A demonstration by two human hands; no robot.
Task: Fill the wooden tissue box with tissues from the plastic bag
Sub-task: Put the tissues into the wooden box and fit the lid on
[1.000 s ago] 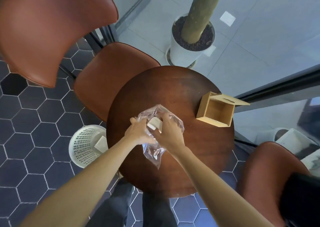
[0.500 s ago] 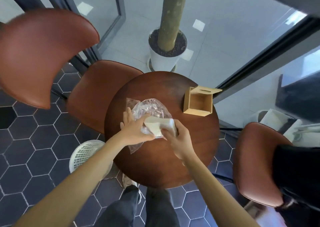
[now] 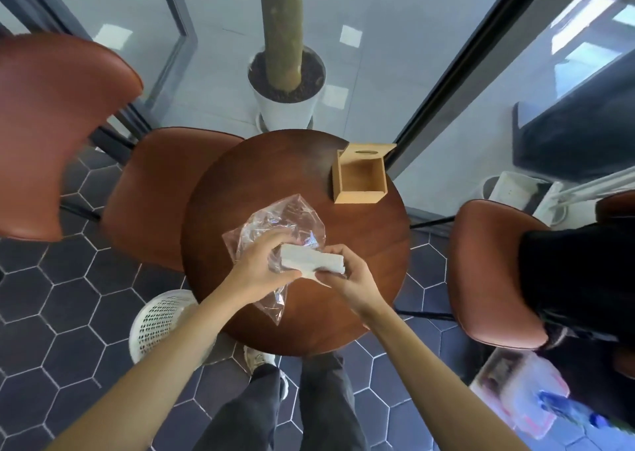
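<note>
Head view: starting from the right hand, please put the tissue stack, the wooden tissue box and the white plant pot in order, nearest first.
1. Tissue stack: held in the right hand itself, above the round table.
2. Wooden tissue box: open, at the table's far right edge.
3. White plant pot: on the floor beyond the table.

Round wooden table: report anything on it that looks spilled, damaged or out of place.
Nothing stands out. The open light wooden tissue box sits upright and empty near the far edge of the round dark wooden table. The crumpled clear plastic bag is under the left hand; the right hand holds the white tissue stack.
</note>
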